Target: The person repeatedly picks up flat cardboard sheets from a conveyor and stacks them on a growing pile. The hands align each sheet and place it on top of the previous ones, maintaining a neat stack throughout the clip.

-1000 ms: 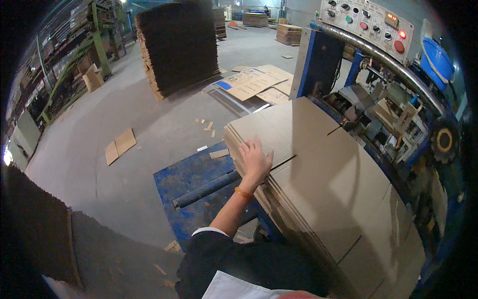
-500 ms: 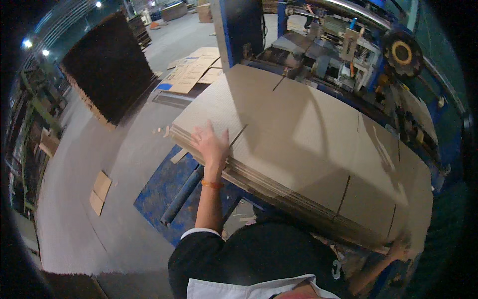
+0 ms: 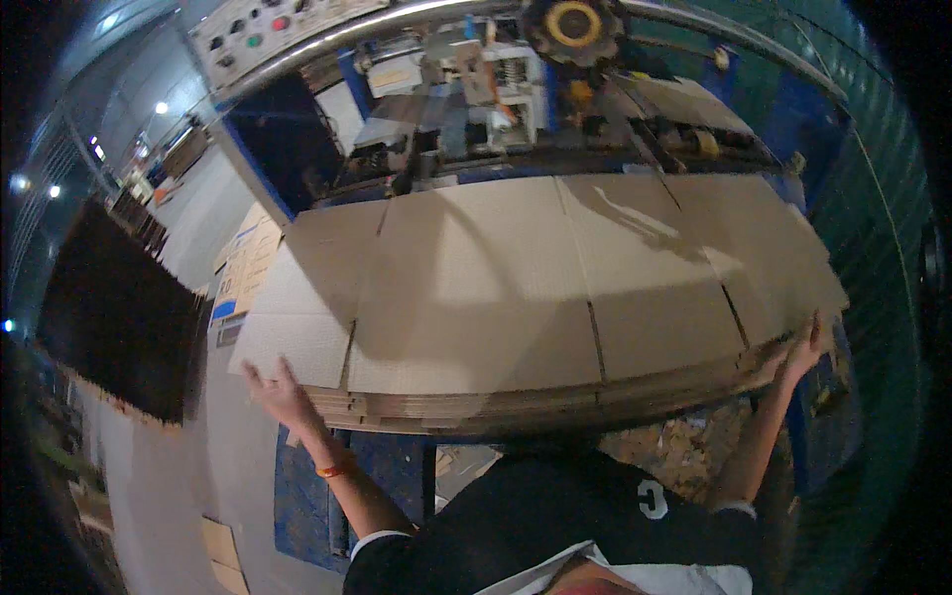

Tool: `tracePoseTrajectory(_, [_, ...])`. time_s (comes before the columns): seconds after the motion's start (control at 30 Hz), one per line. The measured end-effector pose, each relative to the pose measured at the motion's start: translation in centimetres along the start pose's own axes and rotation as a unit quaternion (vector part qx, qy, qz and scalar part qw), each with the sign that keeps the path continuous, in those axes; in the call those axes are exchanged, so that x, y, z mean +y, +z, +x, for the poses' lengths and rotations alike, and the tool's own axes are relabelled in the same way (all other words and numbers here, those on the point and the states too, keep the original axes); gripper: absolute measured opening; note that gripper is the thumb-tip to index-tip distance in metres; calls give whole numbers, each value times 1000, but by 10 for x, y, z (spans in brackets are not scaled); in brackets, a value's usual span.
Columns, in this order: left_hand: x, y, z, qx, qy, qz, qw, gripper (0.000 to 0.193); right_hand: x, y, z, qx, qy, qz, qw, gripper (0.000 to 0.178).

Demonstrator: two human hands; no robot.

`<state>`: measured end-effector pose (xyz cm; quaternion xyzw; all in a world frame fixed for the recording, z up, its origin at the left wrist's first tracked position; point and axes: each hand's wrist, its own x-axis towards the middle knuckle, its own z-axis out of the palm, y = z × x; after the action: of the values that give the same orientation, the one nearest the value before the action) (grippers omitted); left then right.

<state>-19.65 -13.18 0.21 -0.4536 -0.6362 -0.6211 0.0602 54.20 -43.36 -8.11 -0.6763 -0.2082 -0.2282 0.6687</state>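
A stack of flat brown cardboard sheets [image 3: 466, 297], slotted and creased, lies in front of me, its layered near edge facing my body. By the near left corner of the top sheet, my left hand [image 3: 283, 399] has its fingers spread, with the fingertips at the corner. An orange band circles that wrist. My right hand [image 3: 801, 352] grips the stack's near right corner, its thumb raised beside the edge. Its other fingers are partly hidden against the sheets, so how many layers it holds cannot be seen.
Beyond the stack stands a blue-framed machine [image 3: 496, 99] with rollers, a dark toothed wheel [image 3: 573, 25] and a button panel [image 3: 273, 35]. A tall dark stack [image 3: 119, 312] is on the left. Printed cardboard [image 3: 248, 258] lies behind the sheets; a loose cardboard piece [image 3: 224, 555] is on the floor.
My view has swung right, so the machine now sits straight ahead. My left hand has moved from on top of the sheets to their near left corner. The right hand stays at the right corner.
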Motion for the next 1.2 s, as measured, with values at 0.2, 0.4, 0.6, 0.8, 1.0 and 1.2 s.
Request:
tracePoseTrajectory(0.2, [-18,10,38,-101,-109,-105,983,39,-49,26,62,-9,212,256,943,46])
tracePoseTrajectory(0.4, [-22,4,43,-148,-291,-352,877,32,-196,13,-16,-91,-32,36,995,48])
tracePoseTrajectory(0.6, [18,-37,-41,-231,-146,-289,917,37,-232,15,-151,-410,-320,73,851,34])
tracePoseTrajectory(0.8, [78,-15,-77,-548,377,-16,746,41,-229,33,-175,-593,-405,-137,682,46])
tracePoseTrajectory(1.0, [93,-2,-69,-587,406,13,701,41,-216,42,-168,-602,-407,-141,673,40])
tracePoseTrajectory(1.2, [99,28,-69,-585,404,-11,703,48,-204,72,-134,-643,-336,-176,665,46])
